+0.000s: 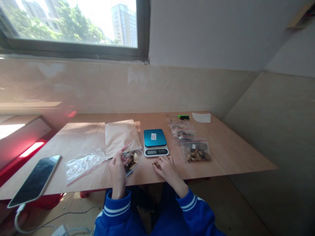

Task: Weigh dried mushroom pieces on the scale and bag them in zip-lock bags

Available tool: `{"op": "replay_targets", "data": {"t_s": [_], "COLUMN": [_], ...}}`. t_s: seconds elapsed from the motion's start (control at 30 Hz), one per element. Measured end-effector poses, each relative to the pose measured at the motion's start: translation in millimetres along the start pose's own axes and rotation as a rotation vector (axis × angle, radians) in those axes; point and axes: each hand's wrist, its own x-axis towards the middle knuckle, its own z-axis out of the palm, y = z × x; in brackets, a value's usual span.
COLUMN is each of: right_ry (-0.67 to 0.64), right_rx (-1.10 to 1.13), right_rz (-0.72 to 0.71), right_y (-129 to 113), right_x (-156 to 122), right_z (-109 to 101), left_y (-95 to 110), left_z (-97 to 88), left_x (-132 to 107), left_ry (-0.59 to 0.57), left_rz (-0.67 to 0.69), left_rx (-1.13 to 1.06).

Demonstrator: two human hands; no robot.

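The clear plastic bag (pixel 134 149) pinched in my left fingers (pixel 117 164) is thin, glossy and crinkled, and the dried pieces (pixel 131 161) inside look rough and brown. The counter (pixel 221 154) is smooth, matt plywood. On it lie a matt kraft-paper envelope (pixel 120 136) and a digital scale (pixel 155 142), its teal plastic top glossy above a white plastic base. My sleeve (pixel 116 206) is slightly shiny blue cloth.

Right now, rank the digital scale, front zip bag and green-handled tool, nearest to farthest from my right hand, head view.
From the right hand:
1. Digital scale, straight ahead.
2. Front zip bag, to the right.
3. Green-handled tool, far table edge.
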Motion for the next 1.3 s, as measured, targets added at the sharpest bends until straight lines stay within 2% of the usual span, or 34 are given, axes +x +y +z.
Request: {"op": "replay_targets", "data": {"t_s": [0.13, 0.23, 0.33, 0.4, 0.5, 0.57, 0.7, 0.83, 0.9, 1.03, 1.17, 1.23, 1.3], "right_ry": [0.031, 0.076, 0.260, 0.361, 0.320, 0.282, 0.290, 0.210, 0.201, 0.332, 0.600, 0.712, 0.760], "right_rx": [-0.054, 0.056, 0.290, 0.422, 0.519, 0.585, 0.719, 0.790, 0.834, 0.946, 1.032, 1.058, 1.064], "right_rz": [0.014, 0.064, 0.117, 0.104, -0.031, -0.081, -0.026, -0.024, -0.011, 0.115, 0.397, 0.518, 0.579], "right_y": [6.5, 8.5, -1.9, -15.3, -35.0, -40.9, -33.2, -21.7, -20.5, -22.9, -23.1, -22.8, -23.2], "right_x": [3.4, 9.4, 19.7, 27.6, 36.1, 37.7, 32.0, 20.4, 14.8, 8.1, 6.7, 6.2, 5.2], "right_z": [2.3, -4.9, -25.6, -42.8, -61.8, -66.0, -61.0, -56.2, -55.5, -53.8, -52.0, -52.2, -52.8], "left_y": [2.1, 2.1, 0.4, -0.3, 0.5, 1.6, 4.8, 9.0, 11.1, 15.0, 16.6, 14.0, 8.8], "left_z": [-0.7, -0.5, 2.3, 5.6, 9.8, 10.1, 3.9, -0.8, -0.5, -1.0, -8.1, -11.3, -12.0], "left_x": [0.3, 0.4, -1.9, -5.5, -11.5, -13.6, -12.9, -14.2, -16.9, -23.5, -28.0, -28.8, -29.0], "left_ry": [0.008, 0.001, -0.034, -0.083, -0.166, -0.221, -0.388, -0.625, -0.691, -0.755, -0.882, -0.937, -0.922], "left_rz": [0.009, 0.013, -0.014, -0.031, -0.041, -0.038, -0.091, -0.209, -0.238, -0.276, -0.294, -0.238, -0.138], "left_rx": [0.030, 0.036, -0.002, -0.016, -0.011, -0.008, -0.019, -0.050, -0.047, -0.049, -0.137, -0.166, -0.128]}}
